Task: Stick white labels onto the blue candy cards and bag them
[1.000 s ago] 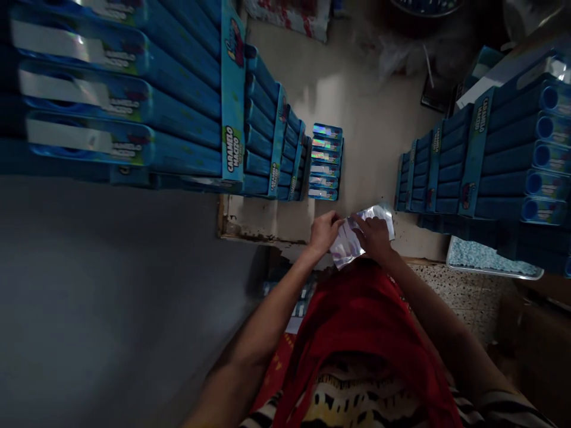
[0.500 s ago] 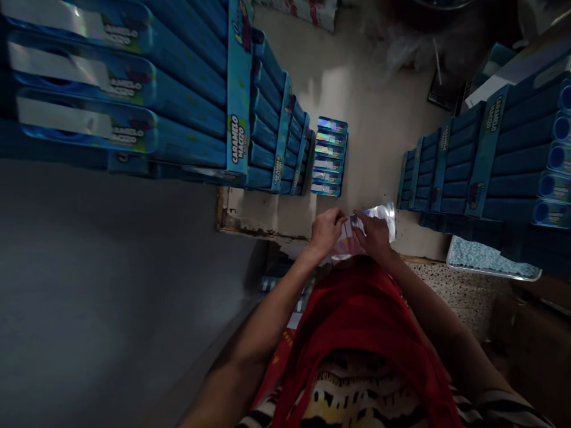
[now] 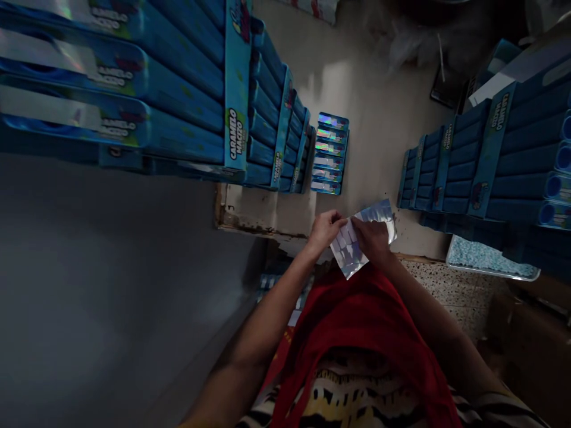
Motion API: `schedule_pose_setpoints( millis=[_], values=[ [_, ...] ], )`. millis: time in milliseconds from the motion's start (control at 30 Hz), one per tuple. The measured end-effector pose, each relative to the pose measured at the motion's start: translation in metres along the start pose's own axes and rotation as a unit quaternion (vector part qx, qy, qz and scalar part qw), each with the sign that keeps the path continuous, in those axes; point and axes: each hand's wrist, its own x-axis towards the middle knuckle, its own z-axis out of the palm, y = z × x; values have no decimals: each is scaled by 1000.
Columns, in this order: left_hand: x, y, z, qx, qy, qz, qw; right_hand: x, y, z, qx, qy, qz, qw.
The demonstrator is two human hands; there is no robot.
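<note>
A shiny silvery sheet (image 3: 350,260), marked with rectangular pieces like labels, slants across the front of the table at my waist. My left hand (image 3: 326,230) pinches at the sheet's upper left edge, fingertips closed together; whether a loose piece is between them I cannot make out. Closed over the middle of the sheet, my right hand (image 3: 375,239) grips it with thumb and fingers. Just beyond the hands lies a row of several blue boxes (image 3: 329,161), with shiny strips on their ends.
Tall stacks of blue candy boxes (image 3: 187,128) line the left, and another stack (image 3: 499,160) stands on the right. A metal tray (image 3: 491,261) of small pale-blue pieces sits at lower right. The table's worn front edge (image 3: 267,232) runs before me, beside a grey wall (image 3: 111,267).
The sheet has turned and tilted, so its lower left corner now hangs toward me and more of its face shows. Both hands stay close together, barely shifted.
</note>
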Motion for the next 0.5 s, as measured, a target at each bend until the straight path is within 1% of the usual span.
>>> schedule_pose_setpoints(
  millis=[133,267,367,433,500],
  values=[
    [-7,5,-2,36,2,17,999,3,0,-3,45,20,10,999],
    [-15,10,-3,65,8,34,997,5,2,-4,20,37,25,999],
    [-15,11,-2,49,11,29,998,6,3,-5,-13,16,-2,1000],
    [-12,9,-2,22,8,14,1000,4,2,-5,-28,-4,-22,999],
    [-8,6,-2,4,2,-1,1000,2,1,-5,-31,-17,-28,999]
  ],
)
